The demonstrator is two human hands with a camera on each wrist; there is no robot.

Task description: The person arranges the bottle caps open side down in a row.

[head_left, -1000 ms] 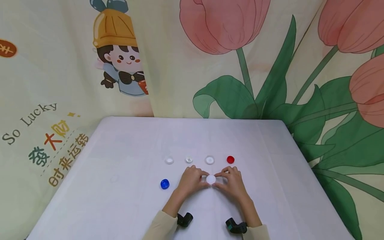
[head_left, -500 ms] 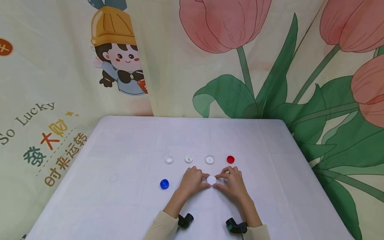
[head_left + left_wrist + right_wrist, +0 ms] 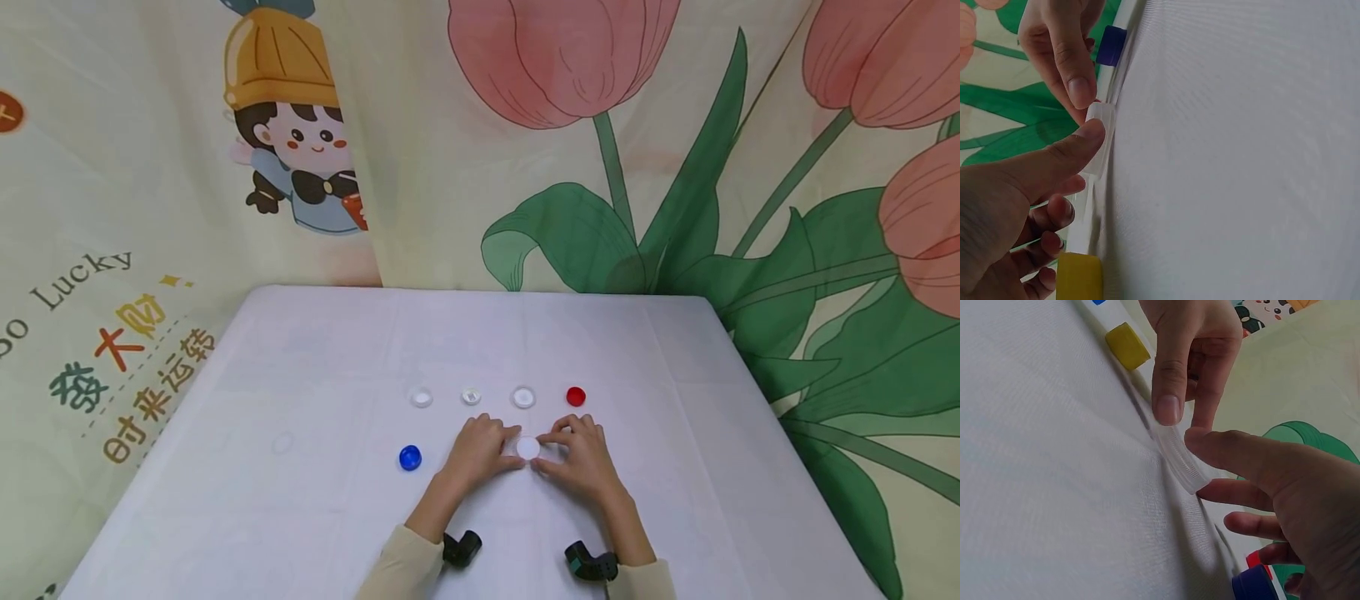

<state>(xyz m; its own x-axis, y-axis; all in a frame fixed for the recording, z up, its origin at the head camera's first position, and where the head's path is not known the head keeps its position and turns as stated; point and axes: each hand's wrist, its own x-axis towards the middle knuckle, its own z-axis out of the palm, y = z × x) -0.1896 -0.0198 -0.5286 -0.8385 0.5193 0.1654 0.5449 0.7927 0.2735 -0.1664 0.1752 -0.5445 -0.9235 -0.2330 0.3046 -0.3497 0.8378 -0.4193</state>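
A round white bottle cap (image 3: 528, 448) lies face up between the two hands in the head view. From its left side, my left hand (image 3: 482, 446) pinches it, with the thumb and index fingertip at the rim. My right hand (image 3: 579, 454) holds the opposite side with thumb and index finger, the other fingers curled back. In the left wrist view the left thumb (image 3: 1088, 134) covers part of the cap's edge. Seen from the right wrist, the cap (image 3: 1179, 459) stands edge-on, clear plastic with a ribbed side, close over the cloth.
Behind the hands runs a row of caps: a translucent one (image 3: 422, 397), a small white one (image 3: 471, 397), a white ring-shaped one (image 3: 523, 397) and a red one (image 3: 575, 396). A blue cap (image 3: 410, 457) sits left of the left hand. White cloth (image 3: 300, 517) covers the table.
The head view has tilted slightly, so the background shifts a little. Both hands stay at the white cap, with only a slight shift of the left fingertips.
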